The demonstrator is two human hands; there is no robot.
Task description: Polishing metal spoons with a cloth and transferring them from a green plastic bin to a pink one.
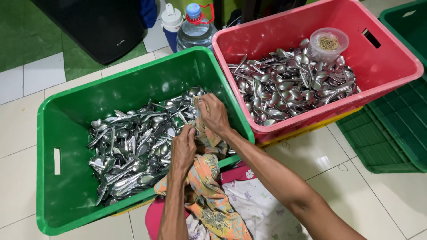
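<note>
left hand (183,149): closed round a bunched fold of the cloth (209,195), knuckles up, over the near edge of the green crate (62,133).
right hand (213,114): fingers pinched shut on the cloth's far end, pressed against the spoons (133,146); can't tell if a spoon is wrapped inside.
cloth: soft, crumpled, orange with leafy print; long axis runs from the lap up over the crate rim into the pile, far end pointing away from the person.
spoons: shiny metal, oval bowls, thin handles, heaped at all angles in the green crate's right half.
green crate: rigid plastic, rectangular, smooth walls, slot handle on left wall.
red crate (387,66): same build, just right of the green one, touching at the corner; second spoon heap inside.
tub (328,43): clear round plastic, on that heap, rubber bands inside.
floor (18,129): pale glossy tiles.
</note>
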